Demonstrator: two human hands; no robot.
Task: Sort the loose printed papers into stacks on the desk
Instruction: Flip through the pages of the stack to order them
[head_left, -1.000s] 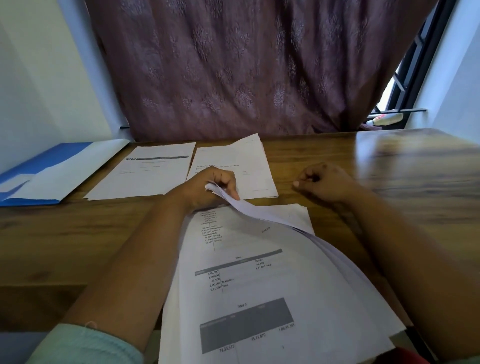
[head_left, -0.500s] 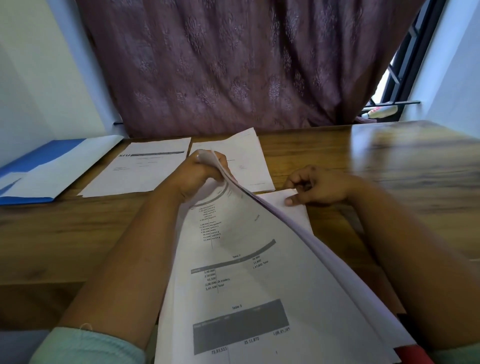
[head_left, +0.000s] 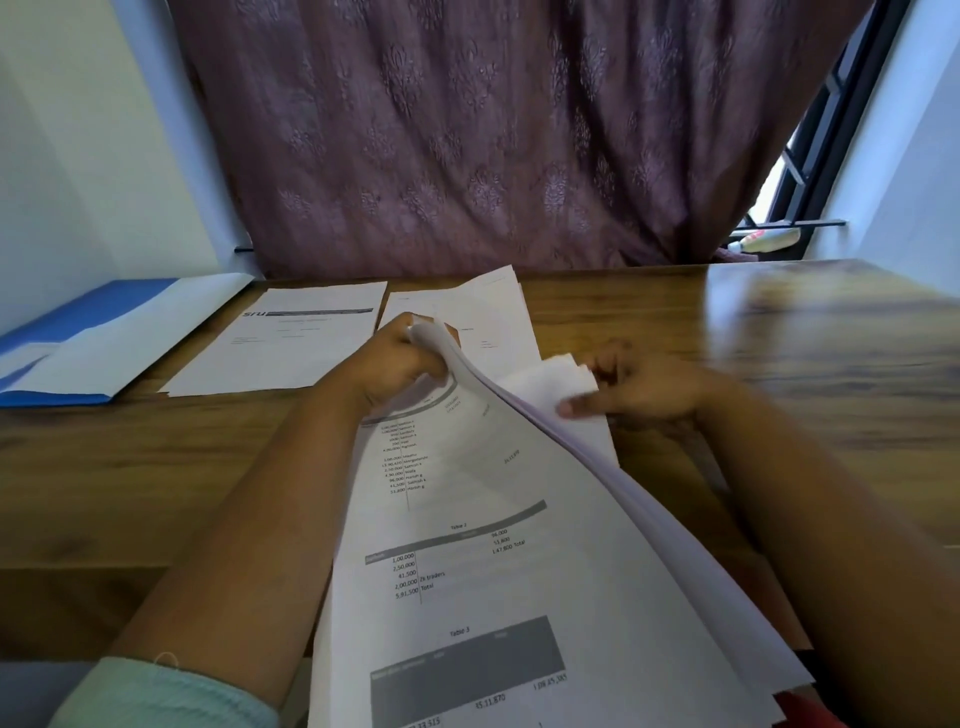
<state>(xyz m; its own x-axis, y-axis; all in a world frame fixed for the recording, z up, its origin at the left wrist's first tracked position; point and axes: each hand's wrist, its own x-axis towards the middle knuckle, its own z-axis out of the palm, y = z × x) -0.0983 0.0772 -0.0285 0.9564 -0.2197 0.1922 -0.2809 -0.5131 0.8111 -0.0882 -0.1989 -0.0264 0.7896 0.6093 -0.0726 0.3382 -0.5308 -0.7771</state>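
Papers (head_left: 483, 519) lengthwise, far corner upturned

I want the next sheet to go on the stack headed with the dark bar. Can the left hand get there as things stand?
Probably yes: the left hand, gripping lifted sheets, is right beside that stack, with nothing between.

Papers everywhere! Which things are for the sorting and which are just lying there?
For the sorting:
bundle of printed sheets, held by the left hand
lower sheets, pinched by the right hand
two sorted stacks

Just lying there:
blue folder
purple curtain
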